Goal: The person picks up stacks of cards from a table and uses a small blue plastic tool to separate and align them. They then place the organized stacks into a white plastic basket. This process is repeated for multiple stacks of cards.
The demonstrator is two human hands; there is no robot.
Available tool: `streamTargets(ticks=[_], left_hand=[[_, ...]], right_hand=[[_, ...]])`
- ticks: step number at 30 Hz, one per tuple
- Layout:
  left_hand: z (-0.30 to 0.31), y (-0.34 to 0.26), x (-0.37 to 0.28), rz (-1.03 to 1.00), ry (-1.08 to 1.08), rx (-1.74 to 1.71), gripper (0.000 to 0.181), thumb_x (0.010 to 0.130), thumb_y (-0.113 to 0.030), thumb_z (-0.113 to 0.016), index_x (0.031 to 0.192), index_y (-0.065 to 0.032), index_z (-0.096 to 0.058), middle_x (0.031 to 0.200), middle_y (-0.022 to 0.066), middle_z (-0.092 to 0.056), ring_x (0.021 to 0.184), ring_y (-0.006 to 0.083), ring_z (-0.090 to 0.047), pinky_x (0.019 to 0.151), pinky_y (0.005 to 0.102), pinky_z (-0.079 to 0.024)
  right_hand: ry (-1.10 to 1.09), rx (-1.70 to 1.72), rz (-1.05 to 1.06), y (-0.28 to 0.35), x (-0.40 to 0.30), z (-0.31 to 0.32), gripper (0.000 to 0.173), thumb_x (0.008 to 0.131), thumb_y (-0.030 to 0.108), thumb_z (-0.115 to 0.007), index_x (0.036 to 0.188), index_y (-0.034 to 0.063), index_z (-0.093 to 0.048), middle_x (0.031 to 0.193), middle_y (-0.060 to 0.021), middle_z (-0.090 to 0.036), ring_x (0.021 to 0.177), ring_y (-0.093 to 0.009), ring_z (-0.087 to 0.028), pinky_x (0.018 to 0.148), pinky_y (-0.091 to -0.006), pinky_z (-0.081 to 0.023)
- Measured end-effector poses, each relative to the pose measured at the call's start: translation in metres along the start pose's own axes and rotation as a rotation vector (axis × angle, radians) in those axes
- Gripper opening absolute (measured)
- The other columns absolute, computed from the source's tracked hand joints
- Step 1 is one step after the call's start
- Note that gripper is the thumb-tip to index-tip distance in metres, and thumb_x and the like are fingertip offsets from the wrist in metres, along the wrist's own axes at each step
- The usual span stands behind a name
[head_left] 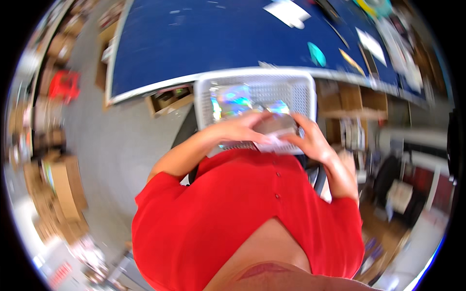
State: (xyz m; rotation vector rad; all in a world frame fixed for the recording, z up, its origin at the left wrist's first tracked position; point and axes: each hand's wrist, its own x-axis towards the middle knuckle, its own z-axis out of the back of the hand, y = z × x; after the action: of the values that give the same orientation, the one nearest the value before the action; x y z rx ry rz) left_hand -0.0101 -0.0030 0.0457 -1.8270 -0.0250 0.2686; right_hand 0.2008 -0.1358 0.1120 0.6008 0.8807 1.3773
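A white perforated plastic basket (309, 91) sits in front of me, against the table's near edge. Both hands are over its near half. Between them is a blurred, greyish-brown flat item (276, 125) with a pale, whitish part at its lower end. My left hand (251, 127) grips it from the left side, and my right hand (307, 136) grips it from the right, thumbs close together. Shiny iridescent film packets (235, 98) lie in the basket beyond my hands. Motion blur hides what exactly the held item is.
Beyond the basket stands a blue-topped table (218, 40) with white papers (287, 12) and a teal item (316, 54). Cardboard boxes (65, 182) and a red plastic stool (64, 85) are at the left. Open cardboard boxes (338, 98) stand under the table at the right.
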Motion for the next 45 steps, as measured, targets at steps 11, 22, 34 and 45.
streamTargets(ticks=[11, 22, 34, 45], left_hand=[[-0.009, 0.015, -0.001, -0.068, -0.405, 0.498, 0.038, 0.089, -0.011, -0.071, 0.122, -0.0029, -0.053, 0.107, 0.0086, -0.066, 0.098, 0.0133, -0.063, 0.085, 0.0295, -0.051], [0.027, 0.002, 0.102, -0.177, -0.461, 1.394, 0.044, 0.087, -0.029, -0.073, 0.124, -0.0095, -0.057, 0.106, 0.0166, -0.070, 0.094, 0.0341, -0.069, 0.079, 0.0425, -0.053], [0.027, 0.017, 0.114, 0.174, -0.224, 1.547, 0.060, 0.095, -0.026, -0.056, 0.142, 0.0084, -0.038, 0.128, 0.0276, -0.054, 0.114, 0.0428, -0.056, 0.095, 0.0501, -0.047], [0.033, 0.038, 0.091, -0.169, -0.170, 1.757, 0.061, 0.086, -0.003, -0.054, 0.145, 0.0043, -0.040, 0.138, 0.0195, -0.049, 0.125, 0.0357, -0.048, 0.106, 0.0460, -0.038]], right_hand=[[-0.442, 0.322, -0.005, -0.045, -0.024, -0.055, 0.060, 0.083, 0.020, -0.081, 0.133, -0.0004, -0.054, 0.113, -0.0093, -0.066, 0.098, -0.017, -0.061, 0.080, -0.0294, -0.049], [-0.515, 0.288, -0.097, -0.096, -0.026, -0.044, 0.026, 0.092, 0.016, -0.067, 0.115, 0.0046, -0.068, 0.107, -0.0112, -0.067, 0.076, -0.018, -0.060, 0.070, -0.0304, -0.051], [-0.481, 0.234, 0.041, -0.120, -0.024, -0.036, 0.024, 0.090, 0.013, -0.066, 0.111, 0.0025, -0.069, 0.103, -0.0167, -0.068, 0.094, -0.032, -0.068, 0.083, -0.0380, -0.054], [-0.654, 0.184, -0.015, -0.135, -0.053, 0.012, 0.023, 0.091, 0.017, -0.065, 0.107, 0.0017, -0.071, 0.103, -0.0159, -0.069, 0.089, -0.028, -0.069, 0.081, -0.0376, -0.054]])
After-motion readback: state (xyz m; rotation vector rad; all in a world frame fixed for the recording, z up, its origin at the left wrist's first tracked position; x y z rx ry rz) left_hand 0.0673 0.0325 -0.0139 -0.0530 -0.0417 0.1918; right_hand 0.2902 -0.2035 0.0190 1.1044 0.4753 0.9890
